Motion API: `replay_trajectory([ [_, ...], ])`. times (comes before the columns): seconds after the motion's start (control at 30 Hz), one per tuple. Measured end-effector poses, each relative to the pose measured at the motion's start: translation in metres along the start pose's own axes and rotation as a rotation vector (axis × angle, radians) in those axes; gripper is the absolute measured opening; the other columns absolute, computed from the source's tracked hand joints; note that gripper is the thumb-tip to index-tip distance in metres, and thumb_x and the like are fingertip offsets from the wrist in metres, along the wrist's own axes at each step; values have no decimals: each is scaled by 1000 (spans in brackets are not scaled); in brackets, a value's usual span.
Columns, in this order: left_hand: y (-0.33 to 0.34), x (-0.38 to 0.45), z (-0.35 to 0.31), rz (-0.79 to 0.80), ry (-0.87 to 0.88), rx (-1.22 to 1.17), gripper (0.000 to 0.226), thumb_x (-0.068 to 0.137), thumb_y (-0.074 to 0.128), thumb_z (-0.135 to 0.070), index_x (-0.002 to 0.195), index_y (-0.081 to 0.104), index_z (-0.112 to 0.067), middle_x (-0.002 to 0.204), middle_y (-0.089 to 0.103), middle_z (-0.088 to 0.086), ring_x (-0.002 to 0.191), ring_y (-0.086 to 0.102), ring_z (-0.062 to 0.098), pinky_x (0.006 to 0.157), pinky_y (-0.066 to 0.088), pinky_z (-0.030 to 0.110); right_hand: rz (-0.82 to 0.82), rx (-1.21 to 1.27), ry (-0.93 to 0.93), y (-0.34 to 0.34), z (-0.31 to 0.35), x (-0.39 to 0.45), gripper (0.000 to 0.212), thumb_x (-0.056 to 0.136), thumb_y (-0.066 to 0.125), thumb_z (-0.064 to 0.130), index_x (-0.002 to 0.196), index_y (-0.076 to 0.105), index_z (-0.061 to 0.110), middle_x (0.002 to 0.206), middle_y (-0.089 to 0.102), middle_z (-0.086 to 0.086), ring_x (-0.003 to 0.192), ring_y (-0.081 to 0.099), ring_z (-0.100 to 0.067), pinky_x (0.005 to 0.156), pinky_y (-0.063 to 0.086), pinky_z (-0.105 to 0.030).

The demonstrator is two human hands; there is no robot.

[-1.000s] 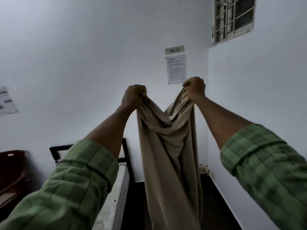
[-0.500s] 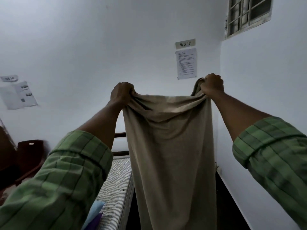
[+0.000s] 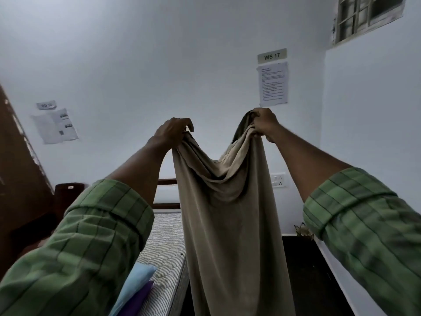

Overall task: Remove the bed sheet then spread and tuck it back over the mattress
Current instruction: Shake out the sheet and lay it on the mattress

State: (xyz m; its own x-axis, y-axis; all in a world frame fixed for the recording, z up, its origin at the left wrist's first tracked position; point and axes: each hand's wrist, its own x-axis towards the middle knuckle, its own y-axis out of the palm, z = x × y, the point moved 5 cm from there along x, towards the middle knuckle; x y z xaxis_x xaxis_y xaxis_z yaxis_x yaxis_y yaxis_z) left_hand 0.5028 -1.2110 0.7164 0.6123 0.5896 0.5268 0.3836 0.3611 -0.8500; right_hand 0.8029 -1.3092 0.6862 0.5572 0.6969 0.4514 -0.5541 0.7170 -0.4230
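Note:
A beige bed sheet hangs in front of me from both raised hands. My left hand grips its top edge on the left and my right hand grips the bunched edge on the right. Between the two hands the top edge sags in a deep fold. The sheet drops past the bottom of the view to the right of the bare striped mattress, which lies low at the centre left, partly hidden by my left sleeve.
A light blue pillow and a purple one lie on the mattress near me. The dark wooden headboard stands against the far wall. A dark chair stands left. The white side wall is close on the right, over dark floor.
My hands have come a little closer together and the taut top edge of the sheet now sags in a fold. The view has tilted down, showing more mattress and the pillows.

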Motion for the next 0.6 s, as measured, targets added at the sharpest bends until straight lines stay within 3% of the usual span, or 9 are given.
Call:
replay_trajectory([
  [0.1, -3, -8, 2, 14, -22, 36, 43, 90, 44, 1, 110, 69, -28, 104, 58, -3, 94, 58, 22, 72, 46, 33, 71, 67, -14, 36, 18, -2, 34, 74, 36, 3, 87, 67, 3, 87, 70, -14, 89, 68, -36, 74, 58, -46],
  [0.2, -3, -24, 10, 59, -64, 84, 49, 86, 39, 3, 106, 68, -32, 103, 57, -5, 93, 57, 21, 72, 43, 32, 114, 148, -12, 76, 32, -10, 33, 74, 38, 2, 92, 64, -5, 83, 67, -17, 75, 60, -25, 58, 47, -29],
  [0.3, -9, -47, 31, 84, -135, 124, 49, 85, 40, 3, 105, 68, -32, 101, 57, -6, 93, 59, 22, 71, 45, 32, 174, 182, -46, 112, 46, -18, 24, 71, 38, 2, 81, 60, 2, 76, 59, -7, 72, 51, -22, 60, 39, -29],
  [0.43, -27, -93, 56, 99, -250, 194, 43, 87, 46, 1, 102, 67, -34, 102, 61, -3, 93, 62, 26, 70, 44, 32, 210, 252, -63, 145, 65, -35, 19, 74, 39, 5, 75, 58, 7, 74, 60, -11, 74, 51, -23, 65, 37, -32],
  [0.6, -70, -168, 64, -60, -337, 306, 36, 82, 52, 0, 95, 65, -30, 105, 67, 3, 92, 63, 29, 70, 45, 35, 161, 325, -62, 156, 100, -73, 27, 82, 45, 3, 60, 35, 16, 61, 42, 6, 73, 44, -26, 67, 32, -32],
])
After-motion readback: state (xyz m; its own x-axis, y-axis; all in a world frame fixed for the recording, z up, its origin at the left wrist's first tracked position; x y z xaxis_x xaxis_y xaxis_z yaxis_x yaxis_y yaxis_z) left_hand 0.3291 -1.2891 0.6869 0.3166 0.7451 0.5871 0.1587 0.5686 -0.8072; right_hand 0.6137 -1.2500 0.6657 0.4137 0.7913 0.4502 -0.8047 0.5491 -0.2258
